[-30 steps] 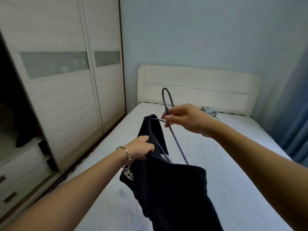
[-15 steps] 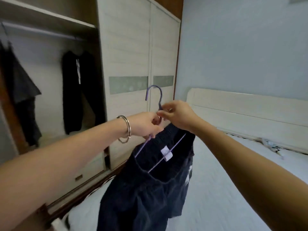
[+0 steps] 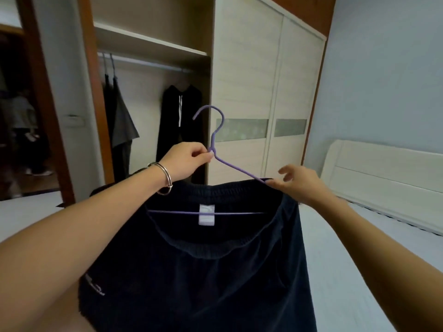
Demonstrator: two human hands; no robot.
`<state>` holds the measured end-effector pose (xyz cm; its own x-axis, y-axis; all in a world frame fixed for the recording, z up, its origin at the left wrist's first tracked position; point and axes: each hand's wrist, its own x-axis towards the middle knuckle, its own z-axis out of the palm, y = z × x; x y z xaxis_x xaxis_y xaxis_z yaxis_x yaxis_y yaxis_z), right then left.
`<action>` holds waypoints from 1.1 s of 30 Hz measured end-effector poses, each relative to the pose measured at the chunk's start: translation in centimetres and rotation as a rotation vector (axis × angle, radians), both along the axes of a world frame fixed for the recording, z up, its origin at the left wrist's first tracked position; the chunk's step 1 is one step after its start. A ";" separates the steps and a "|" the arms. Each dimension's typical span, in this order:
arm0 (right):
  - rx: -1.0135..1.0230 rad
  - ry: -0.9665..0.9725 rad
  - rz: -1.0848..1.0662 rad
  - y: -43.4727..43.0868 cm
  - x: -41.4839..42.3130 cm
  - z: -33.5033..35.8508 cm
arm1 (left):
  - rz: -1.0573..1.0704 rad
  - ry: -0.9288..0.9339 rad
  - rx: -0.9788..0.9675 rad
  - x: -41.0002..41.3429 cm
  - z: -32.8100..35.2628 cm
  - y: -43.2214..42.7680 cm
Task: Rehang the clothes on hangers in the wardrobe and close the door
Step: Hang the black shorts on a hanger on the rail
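Dark navy shorts (image 3: 203,271) with a white label hang on a purple hanger (image 3: 217,130), its hook upright. My left hand (image 3: 185,161), with bangles at the wrist, pinches the hanger's neck just under the hook. My right hand (image 3: 296,183) touches the right end of the hanger at the waistband, fingers spread. Behind them stands the open wardrobe with a rail (image 3: 153,64). The white sliding door (image 3: 244,80) is pushed to the right.
On the rail hang a grey top (image 3: 122,121) at the left and a black garment with white drawstrings (image 3: 179,125) at the right. A white bed (image 3: 359,271) with a headboard lies to the right. A dark doorway (image 3: 16,116) opens at far left.
The view turned left from the bed toward the open wardrobe. My left hand took the hanger's neck, and my right hand slid from the neck out to the right shoulder. The shorts now hang spread.
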<state>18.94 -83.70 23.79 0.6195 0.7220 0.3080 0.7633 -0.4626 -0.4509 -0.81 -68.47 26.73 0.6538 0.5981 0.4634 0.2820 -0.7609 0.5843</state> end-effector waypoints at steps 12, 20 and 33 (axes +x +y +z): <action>0.222 0.087 0.136 19.3 -11.6 1.8 | -0.101 0.141 0.098 -11.8 -1.0 15.6; 0.112 0.120 0.246 30.2 -15.0 1.2 | -0.056 0.022 0.095 -15.7 -1.0 25.3; 0.307 0.013 0.593 48.0 -15.5 0.9 | -0.003 -0.030 0.078 -14.2 -0.5 42.7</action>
<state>3.43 -35.68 24.71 0.1495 0.8222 0.5492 0.8425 0.1848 -0.5060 -15.00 -25.77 26.20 0.6406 0.5573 0.5282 0.2628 -0.8055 0.5311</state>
